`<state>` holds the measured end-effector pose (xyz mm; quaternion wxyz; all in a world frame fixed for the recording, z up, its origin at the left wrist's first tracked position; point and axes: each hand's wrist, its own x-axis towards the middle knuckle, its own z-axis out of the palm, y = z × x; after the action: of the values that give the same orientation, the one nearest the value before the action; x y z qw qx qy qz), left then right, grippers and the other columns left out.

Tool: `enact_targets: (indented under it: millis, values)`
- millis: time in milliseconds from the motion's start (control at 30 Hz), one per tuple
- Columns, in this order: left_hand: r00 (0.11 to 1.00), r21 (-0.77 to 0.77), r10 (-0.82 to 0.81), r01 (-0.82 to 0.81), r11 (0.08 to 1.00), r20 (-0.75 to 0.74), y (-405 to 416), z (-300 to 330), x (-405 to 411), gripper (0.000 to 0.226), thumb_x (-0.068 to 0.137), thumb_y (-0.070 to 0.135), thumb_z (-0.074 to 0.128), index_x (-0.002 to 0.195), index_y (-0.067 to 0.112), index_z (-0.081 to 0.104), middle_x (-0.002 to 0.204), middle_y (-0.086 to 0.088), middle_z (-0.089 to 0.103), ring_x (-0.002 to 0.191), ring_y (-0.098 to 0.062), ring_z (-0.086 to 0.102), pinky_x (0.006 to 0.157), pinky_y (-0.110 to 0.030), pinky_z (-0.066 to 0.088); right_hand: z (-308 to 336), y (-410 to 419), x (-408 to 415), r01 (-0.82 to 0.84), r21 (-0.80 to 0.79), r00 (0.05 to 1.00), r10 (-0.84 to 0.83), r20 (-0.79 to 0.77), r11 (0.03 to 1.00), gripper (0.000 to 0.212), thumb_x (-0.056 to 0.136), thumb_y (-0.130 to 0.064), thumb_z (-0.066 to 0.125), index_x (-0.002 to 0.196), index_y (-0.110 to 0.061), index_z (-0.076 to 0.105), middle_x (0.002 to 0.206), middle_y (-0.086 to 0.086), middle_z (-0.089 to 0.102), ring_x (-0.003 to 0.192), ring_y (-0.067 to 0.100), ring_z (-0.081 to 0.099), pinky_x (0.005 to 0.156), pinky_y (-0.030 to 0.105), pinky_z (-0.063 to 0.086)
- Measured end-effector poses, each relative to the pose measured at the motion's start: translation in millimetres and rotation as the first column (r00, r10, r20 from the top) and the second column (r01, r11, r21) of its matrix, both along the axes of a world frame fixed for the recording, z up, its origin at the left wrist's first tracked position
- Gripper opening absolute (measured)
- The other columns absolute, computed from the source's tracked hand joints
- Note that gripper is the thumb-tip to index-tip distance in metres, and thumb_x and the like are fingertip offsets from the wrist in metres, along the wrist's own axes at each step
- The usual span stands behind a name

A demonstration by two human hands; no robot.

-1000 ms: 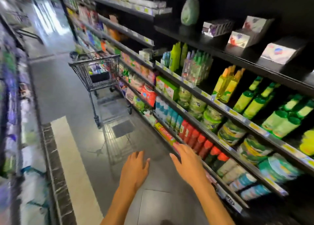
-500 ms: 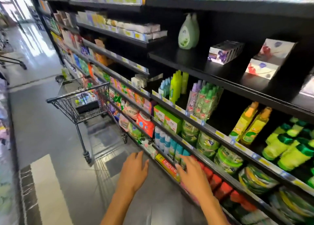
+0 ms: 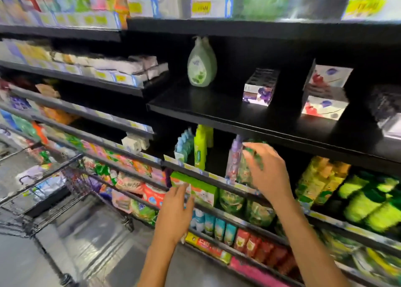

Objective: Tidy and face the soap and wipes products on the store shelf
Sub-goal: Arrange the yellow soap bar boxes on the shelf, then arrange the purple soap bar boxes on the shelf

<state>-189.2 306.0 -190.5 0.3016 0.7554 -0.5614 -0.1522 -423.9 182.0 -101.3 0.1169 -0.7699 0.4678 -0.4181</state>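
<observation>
**Both hands up at the soap shelves**

The right hand is up at the middle shelf, fingers curled over the top of a green-capped bottle pack and gripping it; the blur hides how firmly. Tight against the left of that grip stands a purple bottle, upright, touching the green pack. Further left of the grip, a tall yellow-green bottle and a cluster of pale blue bottles, all upright on the same shelf.

Down and left, the left hand reaches with fingers straight and spread, holding nothing, fingertips at the green box on the shelf below; whether they touch it, the blur won't say. Right of that hand, round green wipes packs sit in a row.

Above the right-hand grip, on the black shelf, a green pump bottle stands alone, with a purple-printed soap box and two stacked white boxes off to the right. A shopping cart stands in the aisle, well left of both hands.
</observation>
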Motion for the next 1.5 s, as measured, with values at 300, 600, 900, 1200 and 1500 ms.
enact_targets:
  millis: [300,600,900,1200,1500]
  values:
    - [0.944,-0.231,-0.312,0.328,0.916,0.107,-107.5,86.9,42.5,0.043,0.108,0.040,0.048,0.146,0.019,0.054,0.139,0.002,0.058,0.133,-0.017,0.049,0.105,-0.027,0.038,36.8,-61.5,-16.7,0.347,-0.235,0.831,-0.414,-0.371,0.908,0.067,0.099,-0.068,0.042,0.138,-0.021,0.067,0.141,0.008,0.065,0.139,0.030,0.053,0.117,0.050,0.041]
    - [0.878,-0.440,-0.393,0.477,0.761,0.272,-204.3,160.8,23.9,0.034,0.105,0.027,0.058,0.134,0.011,0.065,0.122,-0.005,0.066,0.114,-0.024,0.058,0.099,-0.037,0.049,31.4,-61.6,-18.6,0.429,-0.255,0.728,-0.498,-0.471,0.867,0.072,0.095,-0.078,0.038,0.137,-0.028,0.069,0.141,0.002,0.067,0.136,0.023,0.058,0.111,0.042,0.046]
    - [0.869,-0.233,-0.488,0.461,0.856,-0.075,-307.2,186.7,-27.5,0.069,0.094,0.023,0.077,0.153,0.010,0.046,0.140,-0.015,0.062,0.130,-0.028,0.059,0.110,-0.042,0.048,33.3,-59.3,-16.7,0.460,-0.224,0.712,-0.508,-0.485,0.859,0.078,0.094,-0.082,0.029,0.139,-0.031,0.067,0.144,-0.002,0.064,0.140,0.020,0.054,0.115,0.041,0.044]
    - [0.841,-0.263,-0.454,0.385,0.885,-0.296,-342.7,180.2,-48.5,0.054,0.087,0.014,0.084,0.136,0.009,0.061,0.124,-0.011,0.074,0.118,-0.023,0.069,0.098,-0.028,0.053,29.2,-61.3,-21.0,0.447,-0.221,0.741,-0.498,-0.451,0.867,0.071,0.094,-0.078,0.041,0.140,-0.030,0.067,0.146,-0.002,0.063,0.143,0.018,0.051,0.118,0.037,0.038]
    - [0.822,-0.283,-0.439,0.351,0.892,-0.364,-340.7,178.9,-41.8,0.035,0.083,0.024,0.089,0.107,0.012,0.067,0.099,-0.001,0.069,0.095,-0.016,0.068,0.081,-0.025,0.054,45.7,-56.2,-17.3,0.438,-0.029,0.795,-0.402,-0.454,0.899,0.068,0.094,-0.078,0.043,0.148,-0.039,0.056,0.158,-0.011,0.049,0.153,0.011,0.034,0.123,0.035,0.028]
